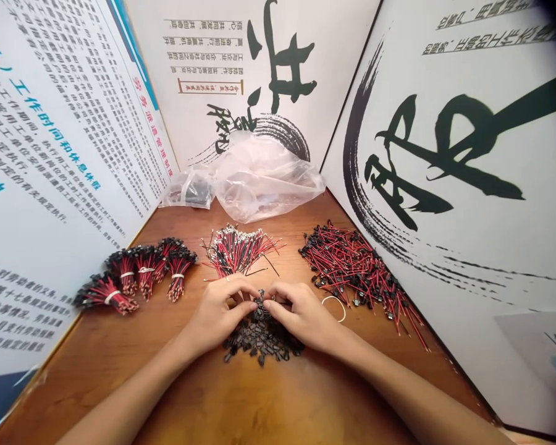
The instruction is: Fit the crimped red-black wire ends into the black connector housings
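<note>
My left hand [229, 309] and my right hand [296, 312] meet over a pile of small black plastic connector housings [262, 340]. Thumb and fingers of each hand are pinched together. A small black connector housing [260, 301] shows between the two sets of fingertips; finer details there are too small to make out. Just beyond my hands lies a bunch of loose red and black wires [238, 247] with bare metal terminals at their far ends. Part of the housing pile is hidden under my fingers.
Rubber-banded bundles of red and black wires with black connectors [146, 272] stand at left. A loose heap of similar wires [352, 266] lies at right, beside a white rubber band [336, 308]. Clear plastic bags [269, 179] rest against the back panel. Printed panels enclose the wooden table [259, 408].
</note>
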`<control>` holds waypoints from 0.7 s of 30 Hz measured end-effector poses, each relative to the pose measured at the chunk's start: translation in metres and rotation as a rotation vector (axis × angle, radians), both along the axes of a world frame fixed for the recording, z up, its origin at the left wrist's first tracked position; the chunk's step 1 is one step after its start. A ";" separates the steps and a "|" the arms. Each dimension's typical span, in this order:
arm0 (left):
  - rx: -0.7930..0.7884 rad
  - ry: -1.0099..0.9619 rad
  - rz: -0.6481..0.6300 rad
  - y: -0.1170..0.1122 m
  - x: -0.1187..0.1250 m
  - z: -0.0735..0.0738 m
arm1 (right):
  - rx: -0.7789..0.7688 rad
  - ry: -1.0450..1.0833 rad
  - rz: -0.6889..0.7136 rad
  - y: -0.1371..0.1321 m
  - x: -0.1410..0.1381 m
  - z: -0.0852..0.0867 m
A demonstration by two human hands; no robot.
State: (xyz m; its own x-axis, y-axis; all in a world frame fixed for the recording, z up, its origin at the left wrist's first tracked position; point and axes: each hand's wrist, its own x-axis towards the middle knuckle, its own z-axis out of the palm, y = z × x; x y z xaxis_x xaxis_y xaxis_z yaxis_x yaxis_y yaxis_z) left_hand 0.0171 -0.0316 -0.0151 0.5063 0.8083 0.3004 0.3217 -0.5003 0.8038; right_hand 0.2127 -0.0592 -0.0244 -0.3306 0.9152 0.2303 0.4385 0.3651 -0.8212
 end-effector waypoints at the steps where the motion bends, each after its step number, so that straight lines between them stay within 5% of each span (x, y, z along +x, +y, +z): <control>1: 0.024 -0.015 -0.007 0.000 0.000 0.000 | -0.006 0.006 -0.014 0.000 -0.001 0.000; 21: 0.101 -0.049 0.024 -0.001 0.003 0.002 | -0.072 0.103 0.013 -0.002 -0.001 -0.005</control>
